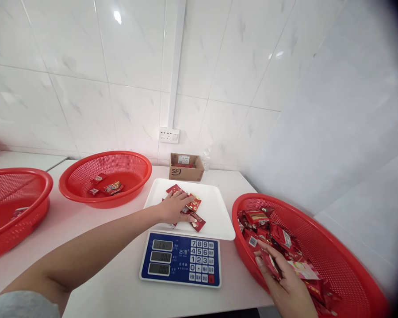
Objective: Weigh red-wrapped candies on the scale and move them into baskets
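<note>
On the scale tray (215, 210), red packets (197, 222) are covered by the left hand (175, 208), fingers spread apart; over the rightmost basket (351, 265), a small packet (269, 261) is held by the right hand (287, 285), fingers clamped on it.

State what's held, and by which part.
Right grip: a red packet, apparently by its sides. Left grip: spread over red packets; any hold cannot be told.

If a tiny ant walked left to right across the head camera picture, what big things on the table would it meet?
Red basket cut off by the picture's edge → second red basket → scale → large red basket heaped with packets.
</note>
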`<action>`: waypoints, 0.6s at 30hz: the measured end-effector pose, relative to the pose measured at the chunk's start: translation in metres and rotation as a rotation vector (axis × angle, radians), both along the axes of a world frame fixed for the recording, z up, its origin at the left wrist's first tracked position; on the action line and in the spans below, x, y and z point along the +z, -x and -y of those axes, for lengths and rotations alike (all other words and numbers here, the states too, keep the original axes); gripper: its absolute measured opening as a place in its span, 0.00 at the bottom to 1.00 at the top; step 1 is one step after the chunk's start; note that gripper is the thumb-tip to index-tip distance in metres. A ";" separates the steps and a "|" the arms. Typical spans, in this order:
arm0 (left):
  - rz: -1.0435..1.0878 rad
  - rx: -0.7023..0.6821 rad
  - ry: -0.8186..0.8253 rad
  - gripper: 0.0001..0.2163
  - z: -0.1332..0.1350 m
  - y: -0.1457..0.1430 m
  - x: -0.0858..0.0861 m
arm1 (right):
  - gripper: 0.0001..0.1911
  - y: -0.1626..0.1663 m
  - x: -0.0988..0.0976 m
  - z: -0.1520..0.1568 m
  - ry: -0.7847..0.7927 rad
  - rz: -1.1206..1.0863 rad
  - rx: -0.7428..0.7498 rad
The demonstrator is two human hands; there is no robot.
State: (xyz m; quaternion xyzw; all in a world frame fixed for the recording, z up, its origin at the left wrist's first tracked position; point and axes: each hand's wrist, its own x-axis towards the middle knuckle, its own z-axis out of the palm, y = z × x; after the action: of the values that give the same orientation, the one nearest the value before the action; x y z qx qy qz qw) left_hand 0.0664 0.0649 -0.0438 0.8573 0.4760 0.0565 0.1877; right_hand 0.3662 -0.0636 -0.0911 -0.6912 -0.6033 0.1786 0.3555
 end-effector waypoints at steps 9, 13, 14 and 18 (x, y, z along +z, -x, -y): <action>0.573 -0.215 0.155 0.22 0.122 -0.010 0.020 | 0.22 0.005 0.006 0.008 -0.083 -0.006 -0.082; 0.773 -0.257 0.343 0.28 0.151 -0.023 -0.020 | 0.12 0.038 0.003 0.018 -0.157 0.025 0.142; 0.797 -0.242 0.387 0.31 0.152 -0.026 -0.032 | 0.11 0.051 0.002 0.020 -0.177 0.029 0.250; 0.904 -0.147 0.409 0.38 0.150 -0.029 -0.061 | 0.09 0.100 -0.009 0.025 -0.141 0.081 0.530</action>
State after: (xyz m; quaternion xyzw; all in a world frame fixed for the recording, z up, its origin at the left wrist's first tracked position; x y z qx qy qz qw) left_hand 0.0955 -0.0847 -0.1052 0.7241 0.2865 0.3145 0.5428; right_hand 0.2660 -0.0888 -0.1005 -0.4892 -0.7879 0.1953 0.3190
